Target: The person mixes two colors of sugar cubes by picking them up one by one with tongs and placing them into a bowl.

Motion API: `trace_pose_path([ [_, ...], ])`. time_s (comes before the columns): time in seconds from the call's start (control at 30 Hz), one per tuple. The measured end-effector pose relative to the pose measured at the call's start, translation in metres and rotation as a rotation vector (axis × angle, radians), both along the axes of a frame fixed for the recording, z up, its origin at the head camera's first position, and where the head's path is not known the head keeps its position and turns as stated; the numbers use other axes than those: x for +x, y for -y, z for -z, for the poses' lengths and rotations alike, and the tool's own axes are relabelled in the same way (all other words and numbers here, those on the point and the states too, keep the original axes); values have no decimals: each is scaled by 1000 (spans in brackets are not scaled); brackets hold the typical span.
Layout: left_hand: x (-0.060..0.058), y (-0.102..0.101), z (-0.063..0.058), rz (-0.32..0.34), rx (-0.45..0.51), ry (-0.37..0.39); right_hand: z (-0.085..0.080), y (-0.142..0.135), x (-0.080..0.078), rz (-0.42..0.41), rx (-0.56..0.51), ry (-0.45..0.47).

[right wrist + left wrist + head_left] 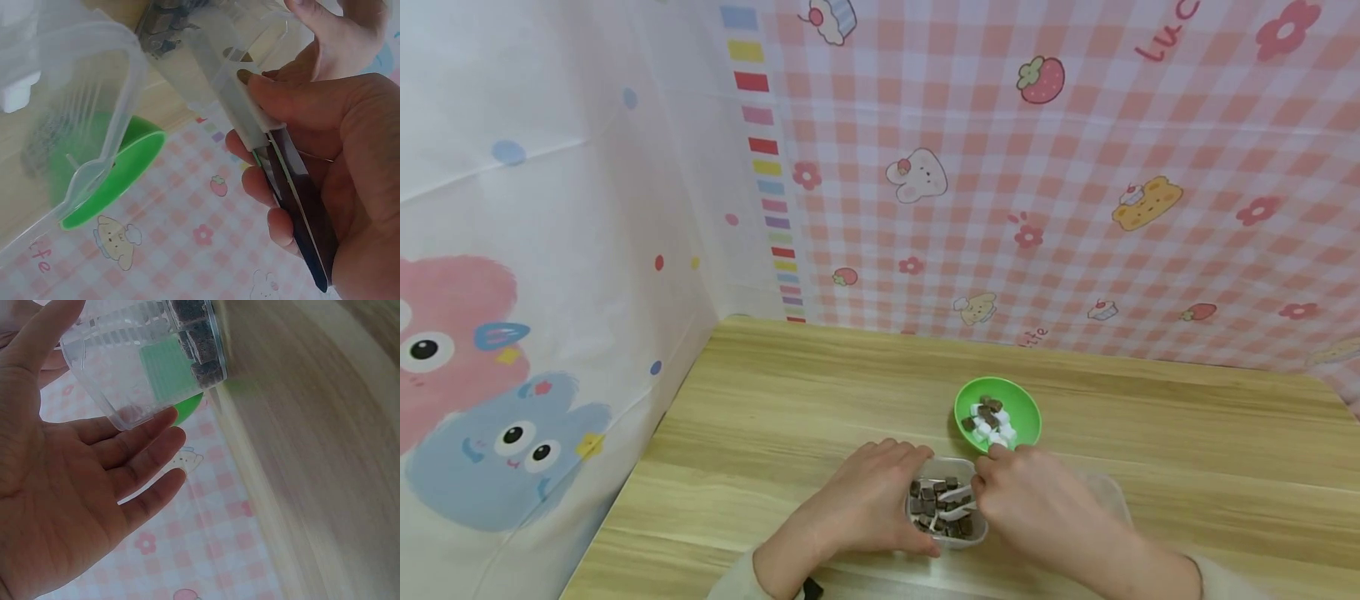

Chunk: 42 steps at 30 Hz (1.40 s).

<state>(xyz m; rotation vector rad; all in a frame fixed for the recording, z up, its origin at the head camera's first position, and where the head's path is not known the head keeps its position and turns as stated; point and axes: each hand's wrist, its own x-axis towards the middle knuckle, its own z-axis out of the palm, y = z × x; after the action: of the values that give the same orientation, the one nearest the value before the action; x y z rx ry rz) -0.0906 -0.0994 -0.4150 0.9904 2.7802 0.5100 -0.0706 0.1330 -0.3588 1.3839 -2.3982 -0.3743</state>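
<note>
Clear tub [961, 543], brown cubes [922, 506], tongs [259, 131]

On my remote feed: left hand [874, 500], fingers curved round the clear tub on the counter [775, 400]. Right hand [1048, 504], fingers holding the tongs — tips inside the tub, at the brown cubes. One green bowl [1027, 410], just beyond the tub — white cubes [984, 431] and a few brown ones inside. One clear box [1111, 493], partly hidden by the right hand.

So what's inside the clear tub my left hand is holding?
In the tub are dark brown cubes, with white-tipped tongs among them. Your right hand and the tongs hide whatever lies beneath them.
</note>
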Motion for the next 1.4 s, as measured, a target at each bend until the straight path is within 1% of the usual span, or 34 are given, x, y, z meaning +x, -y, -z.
trace_pose_path([
  [0.2,0,0,1,2,9,-14,-1,3,2,47,23,15],
  [0.43,0,0,1,-1,2,-3,-1,8,5,75,30,15],
  [0.6,0,0,0,-3,-2,-3,-1,10,6,73,34,17],
  [1.03,0,1,0,-1,6,-8,-3,15,9,86,78,-26],
  [1.23,0,1,0,3,17,-1,-4,18,10,75,83,-55],
  [1.4,0,1,-1,1,16,5,0,18,10,63,98,-64],
])
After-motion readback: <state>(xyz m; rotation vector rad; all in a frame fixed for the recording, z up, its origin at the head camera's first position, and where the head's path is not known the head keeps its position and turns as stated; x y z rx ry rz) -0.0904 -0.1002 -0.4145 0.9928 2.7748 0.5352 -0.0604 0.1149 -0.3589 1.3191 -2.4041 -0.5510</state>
